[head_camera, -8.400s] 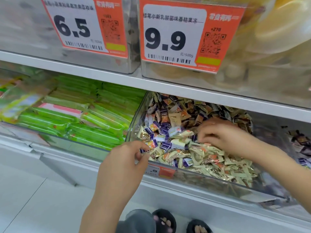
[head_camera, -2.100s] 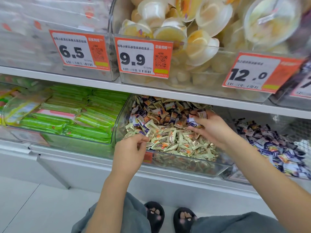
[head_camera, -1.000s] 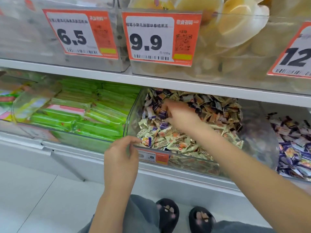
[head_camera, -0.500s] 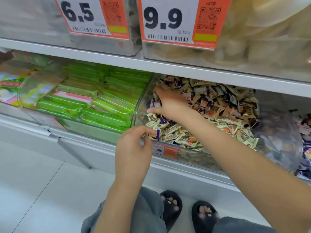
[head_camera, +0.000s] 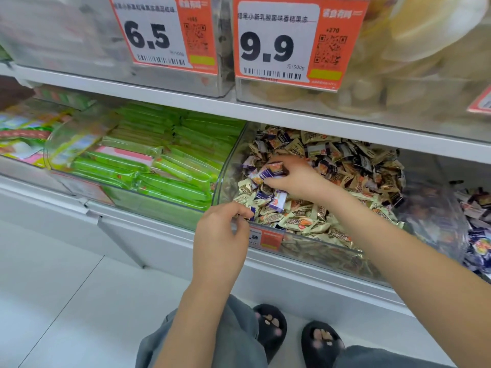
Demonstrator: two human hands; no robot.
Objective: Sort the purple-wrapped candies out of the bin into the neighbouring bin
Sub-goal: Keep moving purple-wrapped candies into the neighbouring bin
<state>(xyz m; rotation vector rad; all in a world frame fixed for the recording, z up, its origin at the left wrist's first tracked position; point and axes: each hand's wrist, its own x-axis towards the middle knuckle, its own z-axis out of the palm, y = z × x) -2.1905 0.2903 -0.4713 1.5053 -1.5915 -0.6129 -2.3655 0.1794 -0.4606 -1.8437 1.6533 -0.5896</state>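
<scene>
A clear bin on the lower shelf holds gold and brown wrapped candies with a few purple-wrapped candies mixed in at its left front. My right hand is inside the bin at the left, fingers curled round purple-wrapped candies. My left hand rests at the bin's front lip, its fingertips pinching at a purple candy there. The neighbouring bin at the far right holds purple-wrapped candies.
A bin of green-wrapped bars stands to the left. The shelf above carries clear bins with price tags 6.5 and 9.9. The shelf edge overhangs the candy bin. My sandalled feet are on the white floor.
My right hand has closed on purple candies at the bin's left side and lifted slightly. The left hand stays at the front lip. The camera has moved closer.
</scene>
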